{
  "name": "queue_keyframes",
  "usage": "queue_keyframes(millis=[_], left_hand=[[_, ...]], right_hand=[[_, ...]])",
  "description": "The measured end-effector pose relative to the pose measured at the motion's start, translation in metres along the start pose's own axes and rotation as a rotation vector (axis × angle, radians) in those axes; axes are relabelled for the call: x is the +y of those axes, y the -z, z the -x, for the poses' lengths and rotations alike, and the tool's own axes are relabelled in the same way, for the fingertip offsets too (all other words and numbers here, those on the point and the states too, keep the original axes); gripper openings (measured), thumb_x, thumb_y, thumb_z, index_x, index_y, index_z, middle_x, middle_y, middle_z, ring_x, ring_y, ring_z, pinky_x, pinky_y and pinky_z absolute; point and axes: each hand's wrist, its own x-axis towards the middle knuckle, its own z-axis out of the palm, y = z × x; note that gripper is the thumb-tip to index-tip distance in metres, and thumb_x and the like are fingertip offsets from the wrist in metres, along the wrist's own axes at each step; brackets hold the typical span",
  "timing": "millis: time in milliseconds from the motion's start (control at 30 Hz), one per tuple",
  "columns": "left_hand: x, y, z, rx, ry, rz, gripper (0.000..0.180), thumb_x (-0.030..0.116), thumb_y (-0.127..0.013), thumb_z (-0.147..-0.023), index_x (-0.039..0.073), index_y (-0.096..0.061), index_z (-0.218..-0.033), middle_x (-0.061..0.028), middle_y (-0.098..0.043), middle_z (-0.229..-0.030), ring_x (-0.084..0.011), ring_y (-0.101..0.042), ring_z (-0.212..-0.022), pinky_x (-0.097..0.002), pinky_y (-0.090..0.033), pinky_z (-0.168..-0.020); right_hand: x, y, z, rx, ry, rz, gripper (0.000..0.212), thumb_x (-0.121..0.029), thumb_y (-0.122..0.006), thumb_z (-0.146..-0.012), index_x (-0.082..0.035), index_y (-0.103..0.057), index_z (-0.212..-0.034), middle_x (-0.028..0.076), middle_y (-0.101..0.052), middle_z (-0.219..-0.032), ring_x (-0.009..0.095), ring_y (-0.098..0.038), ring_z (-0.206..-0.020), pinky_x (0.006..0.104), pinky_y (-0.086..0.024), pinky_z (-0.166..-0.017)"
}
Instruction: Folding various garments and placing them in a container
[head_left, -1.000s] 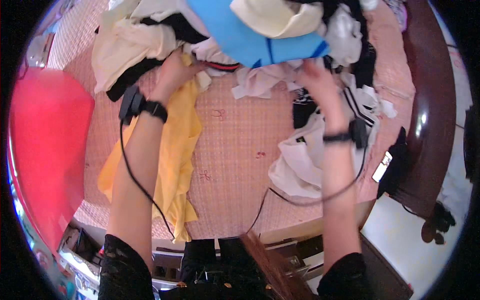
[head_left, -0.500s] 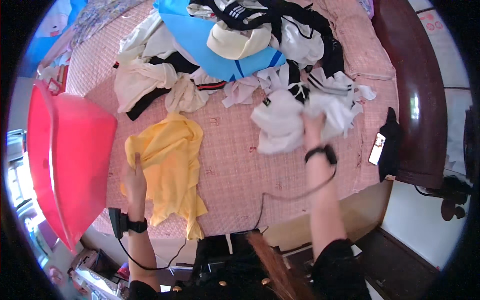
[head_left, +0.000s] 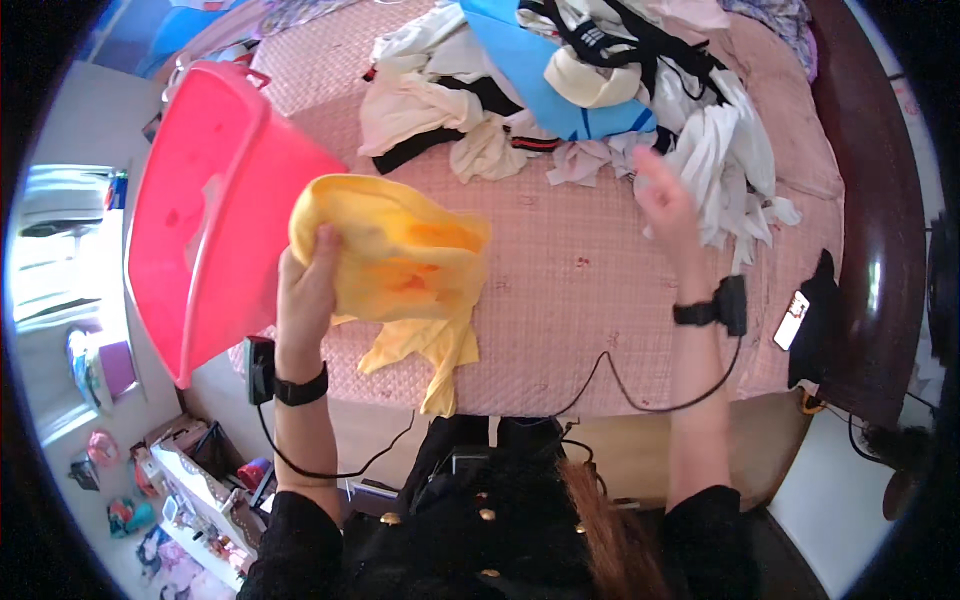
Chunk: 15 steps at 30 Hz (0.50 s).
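Evidently, the crumpled yellow cloth garment (head_left: 400, 235) is draping left of centre, the left hand (head_left: 306, 300) grasping its left edge; it is looking light, limp, best pinched along folds. The right hand (head_left: 667, 205) is hovering upper right, fingers unclasped.

- Left hand (head_left: 308, 290): grips the yellow garment (head_left: 400, 250) at its left edge; the garment's lower end trails on the pink bed cover (head_left: 560, 310).
- Right hand (head_left: 665, 200): slightly blurred, fingers loosely extended, near the white garments (head_left: 705, 150).
- Pink basin (head_left: 230, 220): tilted, left of the yellow garment.
- Blue cloth (head_left: 590, 120): lies among heaped clothes.
- Phone (head_left: 791, 320): near right bed edge, screen lit.
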Motion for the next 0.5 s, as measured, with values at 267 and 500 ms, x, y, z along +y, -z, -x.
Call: queue_keyframes(millis=[267,500], left_hand=[[0.04,0.052,0.059,-0.108,-0.134,0.002,0.024,0.021,-0.053,-0.094,0.001,-0.059,-0.105,0.0023,-0.06,-0.09,-0.0049,-0.054,-0.08,-0.0212,-0.044,-0.069],[0.042,0.083,0.089,-0.28,-0.313,0.249,0.042,0.026,-0.048,-0.096,0.0,-0.042,-0.128,-0.0101,-0.056,-0.115,-0.0203,-0.056,-0.102,-0.0339,-0.045,-0.091]], right_hand=[[-0.049,-0.103,0.12,-0.27,-0.333,0.028,0.051,-0.002,-0.051,-0.083,-0.011,-0.045,-0.134,0.008,-0.06,-0.117,0.017,-0.059,-0.1,0.0284,-0.047,-0.081],[-0.116,-0.096,0.236,-0.187,-0.385,0.035,0.046,-0.011,-0.053,-0.086,-0.007,-0.045,-0.132,0.011,-0.061,-0.114,0.019,-0.061,-0.094,0.0313,-0.048,-0.082]])
